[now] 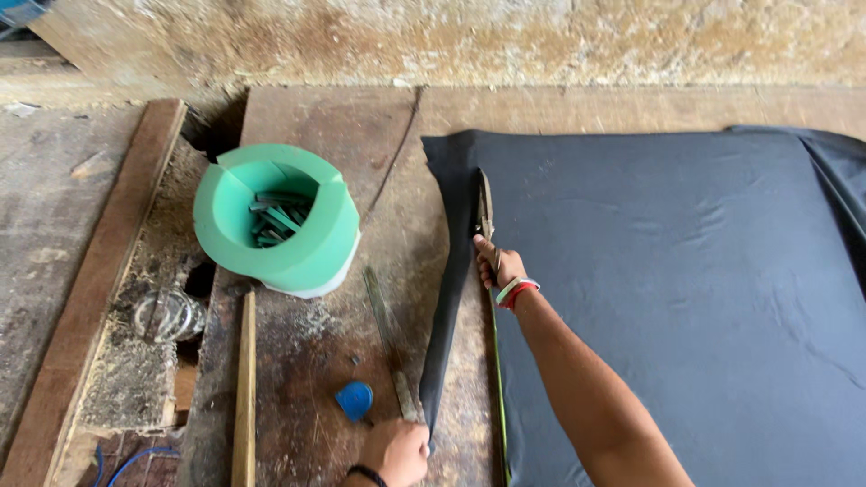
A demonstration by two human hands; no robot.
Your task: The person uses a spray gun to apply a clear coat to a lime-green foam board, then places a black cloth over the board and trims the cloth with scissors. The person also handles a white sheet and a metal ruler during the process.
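- The wooden workbench (325,361) fills most of the view, with a rough plaster wall (541,36) closing off its far edge. To the left the bench breaks into a gap with sawdust and loose planks.
- A large sheet of dark fabric (667,298) lies flat over the right half of the bench. Its far edge runs close to the wall, and its right part bunches into folds near the frame edge.
- A narrow cut strip (456,271) hangs off the fabric's left edge, running from the far corner down toward the near side. Bare wood shows between it and the sheet.
- A green foam ring (271,221), shaped like a tub and holding small green offcuts, stands well left of the fabric. Open bench lies between the two.
- A thin wooden batten (244,388) lies lengthwise near the bench's left edge. A long flat ruler (383,325) lies between the batten and the strip.
- The right hand (498,266) is closed around the handles of scissors (486,207), whose blades point away along the cut line.
- The left hand (397,451), at the near edge, pinches the strip's lower end.
- A small blue piece of tailor's chalk (354,399) lies just left of the left hand, apart from it.
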